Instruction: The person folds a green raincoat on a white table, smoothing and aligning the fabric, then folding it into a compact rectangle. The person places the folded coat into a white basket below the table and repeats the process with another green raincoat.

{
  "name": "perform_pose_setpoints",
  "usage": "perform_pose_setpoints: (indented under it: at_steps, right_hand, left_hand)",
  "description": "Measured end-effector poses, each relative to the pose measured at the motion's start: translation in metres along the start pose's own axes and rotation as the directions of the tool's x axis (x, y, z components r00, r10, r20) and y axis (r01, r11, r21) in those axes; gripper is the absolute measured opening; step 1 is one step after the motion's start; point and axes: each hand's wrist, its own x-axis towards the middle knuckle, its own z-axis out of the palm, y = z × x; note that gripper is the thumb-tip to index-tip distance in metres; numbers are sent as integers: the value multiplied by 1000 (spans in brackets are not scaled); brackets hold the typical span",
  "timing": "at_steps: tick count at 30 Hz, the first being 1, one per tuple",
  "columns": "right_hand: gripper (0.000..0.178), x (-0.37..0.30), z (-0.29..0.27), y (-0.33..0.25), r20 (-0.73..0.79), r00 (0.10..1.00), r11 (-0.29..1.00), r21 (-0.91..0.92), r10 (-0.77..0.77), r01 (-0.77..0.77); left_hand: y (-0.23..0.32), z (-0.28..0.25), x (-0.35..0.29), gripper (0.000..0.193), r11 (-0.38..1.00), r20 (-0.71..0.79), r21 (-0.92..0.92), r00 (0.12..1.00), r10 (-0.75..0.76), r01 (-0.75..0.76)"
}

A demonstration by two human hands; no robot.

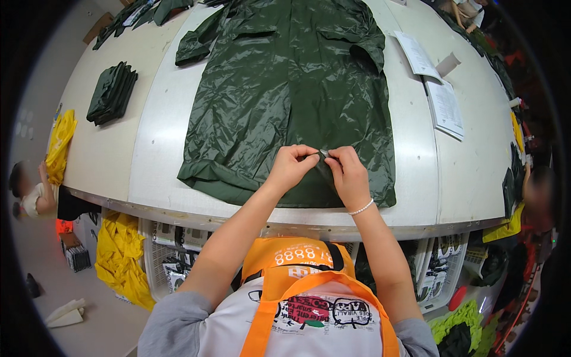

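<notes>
A dark green glossy raincoat (279,95) lies spread flat on a white table (157,143), collar far from me, hem near the front edge. My left hand (292,166) and my right hand (346,172) meet over the lower front of the coat, each pinching the fabric along its centre closure. A white bead bracelet sits on my right wrist. The pinched strip lifts slightly between my fingers.
A folded stack of dark green coats (112,92) sits at the left. Paper sheets (445,107) lie on the right. Yellow garments (59,146) hang at the table's left edge, more yellow fabric (122,256) below. Other people sit at far left and far right. Baskets stand under the table.
</notes>
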Motion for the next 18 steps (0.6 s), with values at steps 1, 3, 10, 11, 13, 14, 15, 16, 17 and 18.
perform_pose_setpoints:
  at_steps: [1, 3, 10, 11, 13, 14, 15, 16, 17, 18]
  right_hand:
    - [12, 1, 0, 0, -8, 1000, 1000, -23, -14, 14]
    - [12, -1, -2, 0, -23, 999, 999, 40, 28, -27]
    - [15, -11, -30, -11, 42, 969, 964, 99, 244, -247]
    - [15, -13, -34, -13, 56, 973, 972, 57, 223, -226]
    - [15, -16, -44, -16, 75, 975, 978, -20, 209, -208]
    - [15, -17, -47, -18, 86, 973, 977, -47, 213, -210]
    - [16, -16, -48, -18, 97, 972, 976, -69, 212, -206]
    - [16, -16, -49, -17, 107, 972, 976, -91, 208, -199]
    - [16, -16, -51, -17, 110, 971, 974, -106, 212, -200]
    - [15, -16, -50, -18, 116, 970, 973, -115, 214, -201]
  left_hand:
    - [0, 1, 1, 17, 1000, 1, -20, 1000, 3, -3]
    - [2, 2, -2, 16, 998, -7, 58, 1000, 25, -24]
    - [12, 7, -10, 12, 858, -23, 411, 937, 348, -309]
    - [13, 8, -11, 11, 804, -16, 475, 910, 414, -358]
    - [15, 16, -12, 10, 710, 25, 563, 867, 498, -424]
    - [16, 20, -13, 9, 674, 48, 595, 856, 514, -438]
    - [18, 22, -13, 9, 632, 70, 630, 843, 533, -452]
    - [19, 25, -13, 8, 621, 82, 630, 835, 545, -467]
    - [19, 28, -13, 8, 610, 92, 630, 826, 556, -481]
    - [19, 28, -14, 8, 598, 100, 635, 819, 565, -490]
